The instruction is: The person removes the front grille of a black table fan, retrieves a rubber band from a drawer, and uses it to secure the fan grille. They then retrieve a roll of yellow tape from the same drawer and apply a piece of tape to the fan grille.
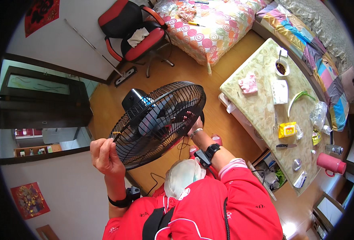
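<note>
A black fan (161, 124) with a round wire grille tilts in front of me. Fingers bent together, my left hand (106, 157) is at the grille's left rim. A thin yellow-orange strip (118, 133) shows on the wires beside its fingertips; whether the fingers grip it or something else small is hidden. My right hand (194, 125) grips the grille's right edge, its fingertips partly seen through the wires. Behind the grille sits the dark motor housing (134, 99). Below the fan, a pale cloth-like piece (183, 178) lies against my red clothing.
At right stands a marbled table (253, 72) with a bowl (282, 67), a yellow wipes pack (288, 129), a knife (286, 146) and a pink thermos (331, 163). A red-black chair (145, 42) and mop (125, 76) stand beyond the fan. A dark cord (156, 178) trails on the floor.
</note>
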Demonstrator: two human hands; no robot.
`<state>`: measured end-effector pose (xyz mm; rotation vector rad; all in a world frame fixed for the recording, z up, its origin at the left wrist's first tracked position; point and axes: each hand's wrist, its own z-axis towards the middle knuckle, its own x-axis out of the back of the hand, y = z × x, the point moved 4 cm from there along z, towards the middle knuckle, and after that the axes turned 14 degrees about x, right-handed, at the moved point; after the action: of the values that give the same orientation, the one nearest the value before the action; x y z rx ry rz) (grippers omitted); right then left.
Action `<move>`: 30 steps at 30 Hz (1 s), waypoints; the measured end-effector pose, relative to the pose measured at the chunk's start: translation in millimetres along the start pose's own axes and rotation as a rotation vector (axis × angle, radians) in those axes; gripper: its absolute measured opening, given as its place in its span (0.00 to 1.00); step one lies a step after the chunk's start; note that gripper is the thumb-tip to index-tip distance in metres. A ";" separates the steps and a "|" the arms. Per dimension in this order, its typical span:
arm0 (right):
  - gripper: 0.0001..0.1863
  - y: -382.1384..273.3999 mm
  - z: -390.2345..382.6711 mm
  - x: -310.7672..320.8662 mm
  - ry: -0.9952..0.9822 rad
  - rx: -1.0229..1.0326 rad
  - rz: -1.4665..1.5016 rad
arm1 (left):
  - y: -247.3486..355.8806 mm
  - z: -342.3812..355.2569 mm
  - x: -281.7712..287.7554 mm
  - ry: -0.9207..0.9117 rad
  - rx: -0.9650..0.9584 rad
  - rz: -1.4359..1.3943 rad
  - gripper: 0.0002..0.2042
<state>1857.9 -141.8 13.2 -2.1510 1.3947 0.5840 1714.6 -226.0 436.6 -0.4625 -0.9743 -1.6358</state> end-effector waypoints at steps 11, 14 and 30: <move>0.22 1.3 -4.5 -5.5 -0.037 0.011 0.038 | 2.1 -0.7 -1.1 0.006 -0.011 0.002 0.03; 0.21 1.7 -3.8 -4.5 -0.019 -0.005 0.046 | 1.6 -1.9 -1.0 -0.006 -0.014 -0.006 0.03; 0.30 11.9 34.3 24.7 -0.002 0.050 -0.111 | 9.3 4.8 -0.4 -0.004 -0.009 0.041 0.04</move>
<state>1853.6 -141.9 -30.5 -2.1714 1.2657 0.5042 1722.5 -222.3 442.4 -0.4894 -0.9550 -1.6041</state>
